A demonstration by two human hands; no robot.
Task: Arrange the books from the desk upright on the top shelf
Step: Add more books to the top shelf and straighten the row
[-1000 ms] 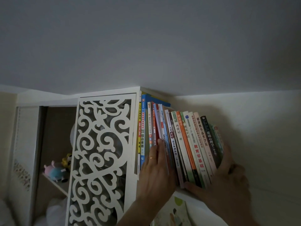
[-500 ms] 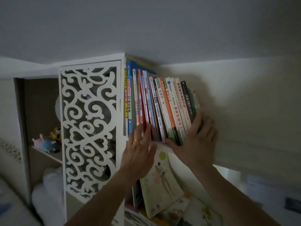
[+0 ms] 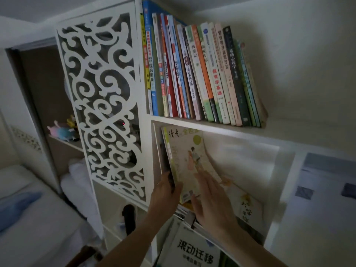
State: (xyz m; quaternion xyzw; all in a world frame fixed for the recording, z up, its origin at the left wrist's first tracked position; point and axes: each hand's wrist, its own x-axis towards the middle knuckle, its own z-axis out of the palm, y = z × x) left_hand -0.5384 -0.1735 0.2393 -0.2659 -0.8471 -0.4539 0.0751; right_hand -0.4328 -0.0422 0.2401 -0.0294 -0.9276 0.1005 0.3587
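Books with coloured spines (image 3: 200,74) stand in a tight row on the white top shelf board (image 3: 192,123), the leftmost ones upright against the tall white side panel and the rest leaning slightly to the left, with a dark green spine and thin green ones at the right end. Just left of them hangs a white scrollwork cut-out panel (image 3: 104,101). In the compartment below, a pale magazine with a painted figure on its cover (image 3: 187,162) leans tilted to the right. The left hand (image 3: 166,191) grips the lower left edge of that magazine and the dark thin books beside it, fingers curled round them. The right hand (image 3: 212,199) lies with straight, slightly spread fingers flat against the magazine's cover. Farther left, small plush toys (image 3: 63,130) sit on a wooden shelf.
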